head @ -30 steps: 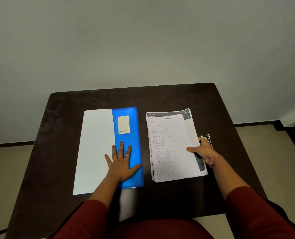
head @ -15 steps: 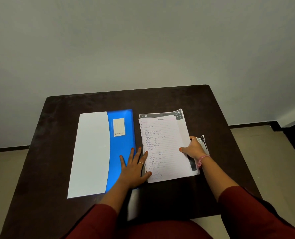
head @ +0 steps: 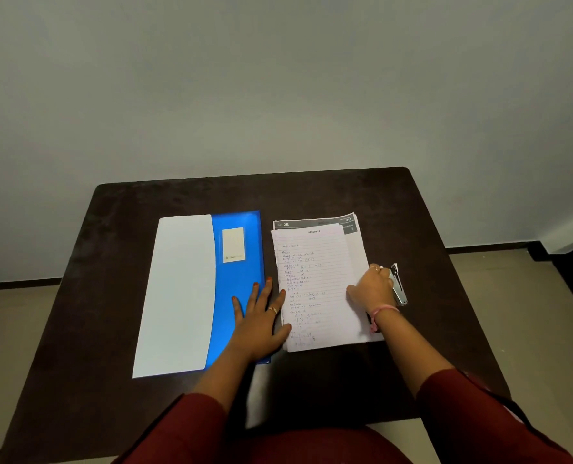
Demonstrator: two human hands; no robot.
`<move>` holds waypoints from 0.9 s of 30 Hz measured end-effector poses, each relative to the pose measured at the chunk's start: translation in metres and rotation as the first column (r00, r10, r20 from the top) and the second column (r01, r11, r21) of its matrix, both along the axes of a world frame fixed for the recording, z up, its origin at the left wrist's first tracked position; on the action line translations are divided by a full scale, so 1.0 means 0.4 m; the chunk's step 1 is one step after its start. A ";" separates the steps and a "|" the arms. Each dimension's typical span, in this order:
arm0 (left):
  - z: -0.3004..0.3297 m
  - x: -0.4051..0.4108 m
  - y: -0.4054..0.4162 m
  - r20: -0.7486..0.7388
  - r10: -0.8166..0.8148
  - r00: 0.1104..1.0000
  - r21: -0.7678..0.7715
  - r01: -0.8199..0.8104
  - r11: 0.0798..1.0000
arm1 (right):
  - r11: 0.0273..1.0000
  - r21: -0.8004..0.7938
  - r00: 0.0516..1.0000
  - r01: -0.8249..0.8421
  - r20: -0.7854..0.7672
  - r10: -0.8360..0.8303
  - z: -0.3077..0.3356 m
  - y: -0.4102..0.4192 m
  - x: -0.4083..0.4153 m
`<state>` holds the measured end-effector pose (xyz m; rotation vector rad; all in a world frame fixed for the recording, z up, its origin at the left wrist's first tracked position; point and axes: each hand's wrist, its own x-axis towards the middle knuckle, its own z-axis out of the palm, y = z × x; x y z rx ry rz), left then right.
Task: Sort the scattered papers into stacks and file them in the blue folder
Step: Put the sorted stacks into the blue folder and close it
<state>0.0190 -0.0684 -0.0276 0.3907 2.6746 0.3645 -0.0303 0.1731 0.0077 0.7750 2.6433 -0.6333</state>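
The blue folder (head: 238, 283) lies flat on the dark table (head: 311, 192), with a blank white sheet (head: 177, 296) over its left part. To its right sits the stack of papers (head: 315, 279), topped by a handwritten lined page. My left hand (head: 260, 319) lies flat with fingers spread, spanning the folder's right edge and touching the stack's left edge. My right hand (head: 372, 288) grips the stack's right edge, thumb on top and fingers curled.
A metal stapler (head: 398, 286) lies on the table just right of my right hand. A printed page with a dark header (head: 311, 224) pokes out at the stack's far end. A grey wall stands behind the table.
My left hand slid right from the middle of the folder to its right edge, reaching the stack. My right hand stays on the stack's right side.
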 end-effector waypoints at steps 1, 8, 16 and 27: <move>0.004 0.000 -0.008 -0.021 0.029 0.999 0.023 -0.028 0.999 | 1.000 0.012 1.000 -0.010 -0.029 0.011 0.009 -0.007 0.003; 0.031 -0.014 -0.126 -0.070 0.216 0.974 0.095 -0.209 0.973 | 0.980 -0.069 0.935 -0.186 -0.318 0.155 0.062 -0.120 0.010; 0.064 -0.020 -0.302 0.025 0.717 0.696 0.115 -0.715 0.690 | 0.860 -0.444 0.949 -0.252 -0.286 0.131 0.043 -0.357 0.020; 0.041 0.020 -0.511 0.201 0.870 0.450 0.088 -0.893 0.442 | 0.901 -0.248 0.933 -0.356 -0.049 0.356 -0.037 -0.547 0.056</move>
